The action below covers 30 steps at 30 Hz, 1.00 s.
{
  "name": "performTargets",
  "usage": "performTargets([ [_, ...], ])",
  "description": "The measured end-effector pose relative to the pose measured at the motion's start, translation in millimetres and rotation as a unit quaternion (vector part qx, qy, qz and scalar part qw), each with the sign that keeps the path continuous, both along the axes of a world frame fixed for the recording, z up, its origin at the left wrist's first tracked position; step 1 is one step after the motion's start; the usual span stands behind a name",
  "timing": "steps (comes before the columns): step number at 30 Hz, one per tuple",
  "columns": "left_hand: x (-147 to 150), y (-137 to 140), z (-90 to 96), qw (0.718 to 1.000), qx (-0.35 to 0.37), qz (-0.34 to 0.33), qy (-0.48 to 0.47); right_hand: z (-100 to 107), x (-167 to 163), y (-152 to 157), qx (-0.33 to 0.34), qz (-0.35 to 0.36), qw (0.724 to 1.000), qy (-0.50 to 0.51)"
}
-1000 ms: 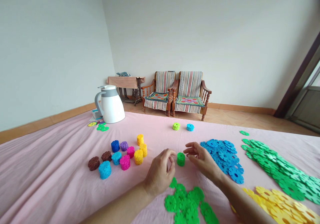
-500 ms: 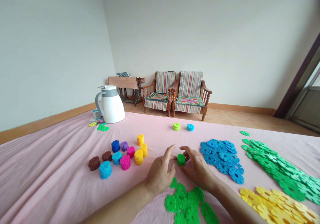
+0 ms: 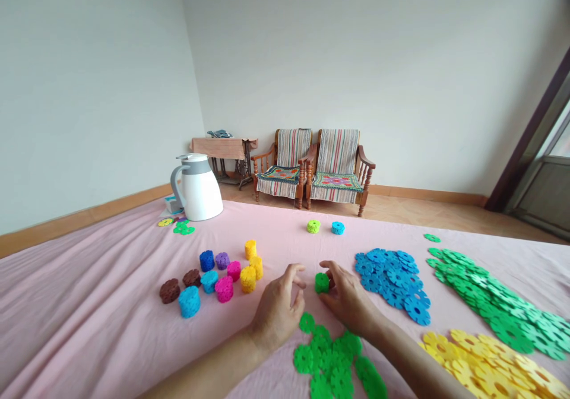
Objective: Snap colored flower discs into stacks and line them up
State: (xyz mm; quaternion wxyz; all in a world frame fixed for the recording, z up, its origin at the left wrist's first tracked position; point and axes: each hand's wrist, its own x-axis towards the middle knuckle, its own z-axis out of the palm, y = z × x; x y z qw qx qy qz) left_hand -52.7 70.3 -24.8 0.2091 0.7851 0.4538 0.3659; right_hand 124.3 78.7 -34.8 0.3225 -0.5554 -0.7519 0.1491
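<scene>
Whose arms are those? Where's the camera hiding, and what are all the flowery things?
There's no robot here: these are a person's own bare hands. The camera sits on their head, looking forward and down, so you see nearly what they see.

On the pink cloth lie flat, flower-shaped discs: a blue pile, a yellow pile and green ones. Some are piled into colourful stacks, and a white jug stands further back.

The right hand curls around one side of a little green stack; I can't tell whether it grips it. The left hand is open and holds nothing.
</scene>
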Motion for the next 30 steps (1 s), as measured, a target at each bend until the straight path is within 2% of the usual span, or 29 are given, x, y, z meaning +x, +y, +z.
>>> performTargets([
  [4, -17, -16, 4.4, 1.0, -0.013, -0.002, 0.029, -3, 0, 4, -0.006, 0.002, 1.0, -0.024],
  [9, -32, -29, 0.6, 0.999, -0.028, 0.006, 0.024, -4, -6, 8, -0.002, 0.005, 0.999, -0.038],
  [19, -33, -27, 0.5, 0.999, -0.024, -0.004, 0.04, -3, -45, 33, 0.004, 0.02, 1.0, -0.017],
  [30, -40, -23, 1.0, 0.996, -0.014, 0.03, 0.082, -5, -86, 71, 0.01, 0.059, 0.998, -0.03],
])
